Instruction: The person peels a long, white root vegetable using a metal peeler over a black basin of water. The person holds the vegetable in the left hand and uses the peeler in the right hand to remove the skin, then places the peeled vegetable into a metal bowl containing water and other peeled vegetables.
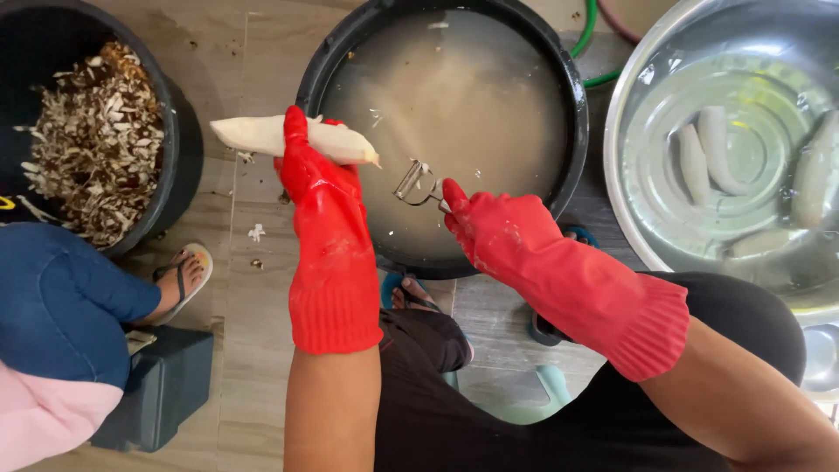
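Note:
My left hand (316,179), in a red rubber glove, grips a peeled white root (262,134) lying level over the left rim of a black tub. My right hand (494,229), also in a red glove, holds a metal peeler (414,183) by its handle. The peeler's blade sits just right of the root's pointed tip, apart from it. Both hang above the black tub (572,105), which is filled with cloudy water.
A steel basin (629,218) at the right holds water and several peeled roots (710,157). A black bucket (179,149) of peel scraps (96,140) stands at the left. Another person in blue trousers (61,306) sits at the lower left, foot in a sandal (188,275).

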